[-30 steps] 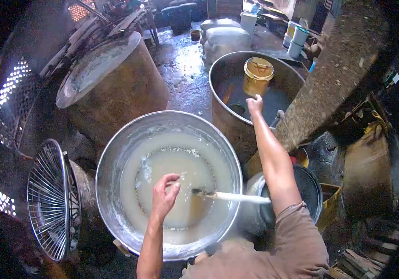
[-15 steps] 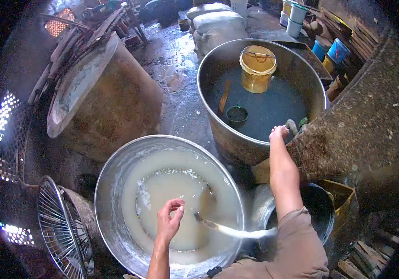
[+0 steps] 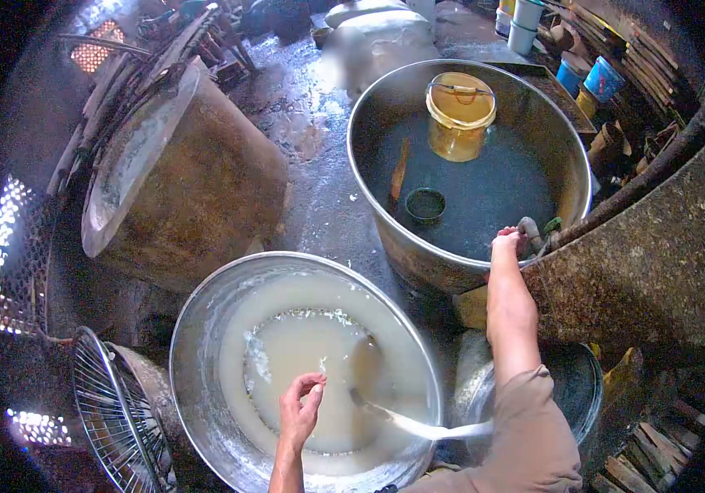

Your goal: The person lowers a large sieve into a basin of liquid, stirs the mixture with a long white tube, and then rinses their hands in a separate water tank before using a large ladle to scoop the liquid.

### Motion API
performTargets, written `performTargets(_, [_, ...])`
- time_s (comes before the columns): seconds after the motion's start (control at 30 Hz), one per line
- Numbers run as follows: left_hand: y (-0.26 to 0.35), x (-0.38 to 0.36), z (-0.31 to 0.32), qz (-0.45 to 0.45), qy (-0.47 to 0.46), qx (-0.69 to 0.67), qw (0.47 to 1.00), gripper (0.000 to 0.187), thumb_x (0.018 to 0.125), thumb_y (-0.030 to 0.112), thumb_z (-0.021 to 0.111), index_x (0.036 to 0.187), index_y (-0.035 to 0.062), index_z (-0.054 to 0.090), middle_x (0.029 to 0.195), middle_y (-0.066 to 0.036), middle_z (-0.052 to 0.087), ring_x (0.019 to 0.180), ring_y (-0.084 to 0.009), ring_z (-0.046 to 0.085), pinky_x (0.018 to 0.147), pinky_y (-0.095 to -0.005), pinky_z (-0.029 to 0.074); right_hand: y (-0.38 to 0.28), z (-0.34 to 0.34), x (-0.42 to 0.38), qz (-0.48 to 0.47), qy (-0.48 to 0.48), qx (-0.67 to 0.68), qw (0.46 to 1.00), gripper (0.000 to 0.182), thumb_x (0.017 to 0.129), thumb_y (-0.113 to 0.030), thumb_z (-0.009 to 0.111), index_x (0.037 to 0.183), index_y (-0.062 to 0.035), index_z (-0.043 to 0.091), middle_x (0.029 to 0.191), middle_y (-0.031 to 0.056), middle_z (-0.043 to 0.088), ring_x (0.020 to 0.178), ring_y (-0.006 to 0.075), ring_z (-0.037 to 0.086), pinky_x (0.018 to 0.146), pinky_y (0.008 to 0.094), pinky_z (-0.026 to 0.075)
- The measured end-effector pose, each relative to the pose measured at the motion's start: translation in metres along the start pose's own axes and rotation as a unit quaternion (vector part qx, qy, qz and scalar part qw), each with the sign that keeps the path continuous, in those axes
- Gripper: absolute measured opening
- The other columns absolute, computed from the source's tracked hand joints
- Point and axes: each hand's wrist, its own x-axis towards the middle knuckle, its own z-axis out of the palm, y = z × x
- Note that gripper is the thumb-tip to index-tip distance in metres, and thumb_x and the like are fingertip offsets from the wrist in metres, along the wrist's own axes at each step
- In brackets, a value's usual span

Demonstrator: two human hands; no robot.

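My left hand [image 3: 299, 407] is raised above a wide metal basin [image 3: 184, 353] of cloudy whitish liquid. Its fingers are bent, the thumb stands apart from them, and nothing shows between them. A long-handled ladle with a pale handle [image 3: 422, 427] leans across the basin's right rim, its dark bowl end blurred under the liquid. My right arm is stretched out, and my right hand [image 3: 507, 240] is at the near rim of a large metal vat [image 3: 406, 251] of dark water, beside a grey pipe elbow [image 3: 530, 233]. Its fingers look curled; what they grip is hidden.
A yellowed bucket [image 3: 457, 135], a small dark bowl [image 3: 425, 205] and a wooden stick [image 3: 400, 171] are in the vat. A big tilted tub [image 3: 196, 172] stands left, near a wire fan guard [image 3: 122, 419]. A drum [image 3: 586, 394] stands under my right arm; sacks [image 3: 385, 45] lie behind.
The view has shifted slightly, so the basin and vat sit a little differently in it. My right hand stays by the pipe elbow; my left hand still hangs over the basin.
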Motion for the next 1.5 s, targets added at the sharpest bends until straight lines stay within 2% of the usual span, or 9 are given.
performTargets(0.1, [-0.002, 0.001, 0.001, -0.003, -0.002, -0.010, 1.000, 0.018, 0.082, 0.007, 0.052, 0.097, -0.0006, 0.056, 0.090, -0.009, 0.063, 0.086, -0.0181, 0.059, 0.079, -0.0295, 0.045, -0.016, 0.000, -0.086, -0.074, -0.104, -0.020, 0.992, 0.028, 0.080, -0.030, 0.049, 0.058, -0.0135, 0.050, 0.051, -0.0004, 0.053, 0.040, 0.0120, 0.048, 0.036, 0.0225, 0.040])
performTargets(0.3, [0.019, 0.028, 0.032, -0.041, -0.074, -0.145, 0.986, 0.030, 0.086, 0.018, 0.048, 0.109, -0.0013, 0.052, 0.106, -0.010, 0.056, 0.096, -0.0185, 0.055, 0.082, -0.0297, 0.044, -0.021, -0.004, -0.179, 0.226, -0.361, -0.085, 0.901, 0.027, 0.083, -0.024, 0.048, 0.074, -0.0017, 0.060, 0.070, 0.0116, 0.063, 0.064, 0.0249, 0.061, 0.067, 0.0353, 0.053])
performTargets(0.53, [0.081, 0.058, 0.117, -0.030, -0.179, -0.317, 0.931, 0.044, 0.087, 0.031, 0.043, 0.118, 0.0007, 0.045, 0.116, -0.009, 0.051, 0.106, -0.0209, 0.050, 0.089, -0.0329, 0.037, -0.076, -0.041, -0.334, 0.454, -0.697, 0.227, 0.506, 0.037, 0.091, -0.035, 0.035, 0.102, -0.0054, 0.055, 0.087, 0.0158, 0.060, 0.061, 0.0259, 0.060, 0.048, 0.0330, 0.049])
performTargets(0.7, [0.089, 0.029, 0.173, -0.143, -0.310, -0.410, 0.846, 0.046, 0.089, 0.036, 0.038, 0.118, 0.0024, 0.045, 0.111, -0.008, 0.055, 0.101, -0.0139, 0.052, 0.086, -0.0270, 0.039, -0.137, 0.000, -0.447, 0.412, -0.800, 0.255, 0.355, 0.040, 0.089, -0.032, 0.044, 0.123, -0.0104, 0.044, 0.077, -0.0012, 0.057, 0.041, 0.0102, 0.043, 0.032, 0.0238, 0.032])
performTargets(0.87, [0.110, 0.003, 0.183, -0.234, -0.373, -0.570, 0.694, 0.050, 0.090, 0.044, 0.028, 0.117, 0.0055, 0.045, 0.109, -0.009, 0.056, 0.100, -0.0179, 0.053, 0.089, -0.0332, 0.040, -0.110, 0.025, -0.447, 0.333, -0.759, 0.123, 0.546, 0.039, 0.086, -0.034, 0.045, 0.116, -0.0088, 0.050, 0.096, 0.0095, 0.059, 0.073, 0.0210, 0.052, 0.066, 0.0348, 0.040])
performTargets(1.07, [0.089, 0.019, 0.154, -0.180, -0.283, -0.566, 0.753, 0.055, 0.089, 0.045, 0.027, 0.128, 0.0065, 0.034, 0.131, -0.013, 0.038, 0.116, -0.0289, 0.041, 0.095, -0.0398, 0.035, -0.013, 0.002, -0.274, 0.191, -0.389, -0.073, 0.898, 0.038, 0.084, -0.023, 0.045, 0.117, -0.0049, 0.043, 0.108, 0.0128, 0.054, 0.089, 0.0270, 0.056, 0.070, 0.0334, 0.048])
performTargets(1.13, [0.077, 0.022, 0.140, -0.165, -0.260, -0.565, 0.766, 0.055, 0.089, 0.045, 0.027, 0.128, 0.0067, 0.034, 0.132, -0.012, 0.036, 0.118, -0.0302, 0.039, 0.096, -0.0423, 0.034, 0.012, -0.030, -0.148, 0.146, -0.208, -0.113, 0.961, 0.021, 0.084, -0.023, 0.042, 0.088, -0.0039, 0.051, 0.078, 0.0065, 0.057, 0.062, 0.0197, 0.055, 0.054, 0.0318, 0.047])
performTargets(1.23, [0.070, 0.028, 0.129, -0.162, -0.258, -0.558, 0.772, 0.056, 0.089, 0.046, 0.027, 0.128, 0.0065, 0.034, 0.133, -0.012, 0.036, 0.118, -0.0301, 0.039, 0.096, -0.0427, 0.034, -0.007, -0.033, -0.133, 0.010, -0.106, -0.047, 0.993, 0.018, 0.082, -0.023, 0.040, 0.071, -0.0091, 0.045, 0.060, 0.0031, 0.047, 0.053, 0.0158, 0.048, 0.043, 0.0285, 0.039])
performTargets(1.5, [0.057, 0.037, 0.116, -0.159, -0.238, -0.557, 0.780, 0.055, 0.089, 0.043, 0.025, 0.127, 0.0052, 0.036, 0.132, -0.012, 0.037, 0.118, -0.0283, 0.040, 0.097, -0.0418, 0.032, 0.044, -0.042, 0.043, -0.009, -0.212, -0.007, 0.977, 0.042, 0.083, -0.036, 0.037, 0.104, -0.0049, 0.056, 0.112, 0.0134, 0.054, 0.105, 0.0268, 0.049, 0.090, 0.0368, 0.039])
